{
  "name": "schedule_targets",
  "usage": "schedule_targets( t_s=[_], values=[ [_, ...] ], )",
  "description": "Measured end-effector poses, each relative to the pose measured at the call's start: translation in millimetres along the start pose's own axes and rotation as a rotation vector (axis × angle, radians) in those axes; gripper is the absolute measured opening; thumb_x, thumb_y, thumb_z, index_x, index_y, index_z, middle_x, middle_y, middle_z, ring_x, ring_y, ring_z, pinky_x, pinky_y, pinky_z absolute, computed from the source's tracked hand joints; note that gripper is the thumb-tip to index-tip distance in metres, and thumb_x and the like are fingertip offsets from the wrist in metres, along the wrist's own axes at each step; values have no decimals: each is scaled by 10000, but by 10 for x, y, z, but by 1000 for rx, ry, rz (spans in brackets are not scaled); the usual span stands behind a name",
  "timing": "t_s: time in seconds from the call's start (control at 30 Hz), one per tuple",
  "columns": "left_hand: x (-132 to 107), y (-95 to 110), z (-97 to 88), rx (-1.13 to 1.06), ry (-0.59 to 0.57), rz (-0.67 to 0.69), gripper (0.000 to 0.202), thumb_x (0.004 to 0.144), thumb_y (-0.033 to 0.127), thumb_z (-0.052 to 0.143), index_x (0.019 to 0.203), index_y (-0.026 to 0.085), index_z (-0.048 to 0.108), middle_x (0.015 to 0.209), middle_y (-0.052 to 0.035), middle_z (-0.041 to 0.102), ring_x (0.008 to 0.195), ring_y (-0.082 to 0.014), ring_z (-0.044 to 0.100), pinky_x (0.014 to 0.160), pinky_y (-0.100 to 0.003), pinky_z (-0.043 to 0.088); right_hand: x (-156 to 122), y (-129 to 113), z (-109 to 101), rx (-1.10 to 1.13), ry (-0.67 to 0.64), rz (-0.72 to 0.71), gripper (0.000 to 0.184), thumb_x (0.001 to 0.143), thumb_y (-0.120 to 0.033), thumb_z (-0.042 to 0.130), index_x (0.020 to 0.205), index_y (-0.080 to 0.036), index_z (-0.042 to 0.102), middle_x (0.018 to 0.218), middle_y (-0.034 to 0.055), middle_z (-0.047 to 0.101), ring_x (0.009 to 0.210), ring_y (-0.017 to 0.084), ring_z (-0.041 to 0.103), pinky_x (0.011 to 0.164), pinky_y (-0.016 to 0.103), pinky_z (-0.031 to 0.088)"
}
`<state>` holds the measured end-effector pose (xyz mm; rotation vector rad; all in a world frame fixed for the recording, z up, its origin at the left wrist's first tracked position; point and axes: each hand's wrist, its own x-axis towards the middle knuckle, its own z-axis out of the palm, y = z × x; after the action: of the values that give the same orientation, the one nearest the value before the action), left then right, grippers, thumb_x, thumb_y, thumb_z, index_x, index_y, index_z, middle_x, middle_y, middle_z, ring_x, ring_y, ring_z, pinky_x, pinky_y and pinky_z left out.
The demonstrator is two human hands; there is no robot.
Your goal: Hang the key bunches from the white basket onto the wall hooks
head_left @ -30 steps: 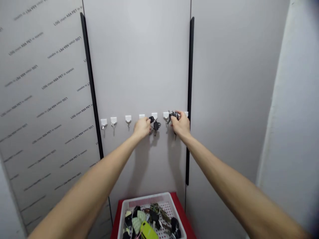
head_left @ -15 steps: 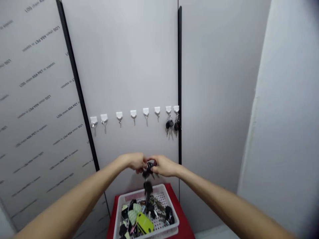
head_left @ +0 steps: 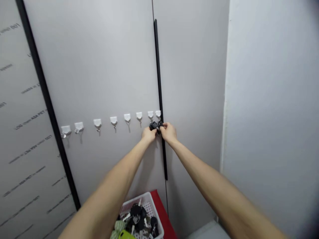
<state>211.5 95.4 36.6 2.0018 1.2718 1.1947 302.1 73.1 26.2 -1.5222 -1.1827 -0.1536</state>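
Observation:
My left hand (head_left: 149, 135) is raised to the row of hooks, its fingers closed on a bunch of black-headed keys (head_left: 154, 125) just below the second hook from the right (head_left: 150, 115). My right hand (head_left: 169, 132) pinches the keys beneath the rightmost hook (head_left: 158, 114), close beside the black door handle strip. Fingers partly cover both bunches, so I cannot tell where one ends and the other begins. Below, a white plastic basket (head_left: 155, 209) holds a pile of black keys (head_left: 137, 214), a green striped item (head_left: 119, 226) and a yellow-green object (head_left: 126, 235).
Several white hooks, such as one at the left (head_left: 65, 129), run in a row across the pale cabinet door (head_left: 99, 66). A long black handle strip (head_left: 158, 66) stands by the rightmost hook. The basket rests on a red surface (head_left: 163, 212). A white wall (head_left: 261, 99) rises at right.
Both hands have risen from above the basket, where they held black keys, to the keys at the two rightmost hooks. The view has shifted right. More black keys show heaped in the basket.

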Motion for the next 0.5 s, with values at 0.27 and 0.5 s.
schedule_targets(
  t_s=[0.27,0.5],
  values=[
    [73,577,-588,44,21,218,167,594,135,381,688,119,518,578,-22,543,486,-84,494,487,-196,376,417,-443,-214,324,-1,-228,160,623,-197,377,706,-151,507,604,-8,533,563,83,495,581,224,385],
    [-779,-517,-600,273,-398,254,158,607,189,375,643,114,510,554,1,515,517,-87,448,498,-188,340,-776,-30,139,421,-564,-152,125,578,-96,377,599,-137,493,504,-29,490,448,50,430,462,169,347]
  ],
)
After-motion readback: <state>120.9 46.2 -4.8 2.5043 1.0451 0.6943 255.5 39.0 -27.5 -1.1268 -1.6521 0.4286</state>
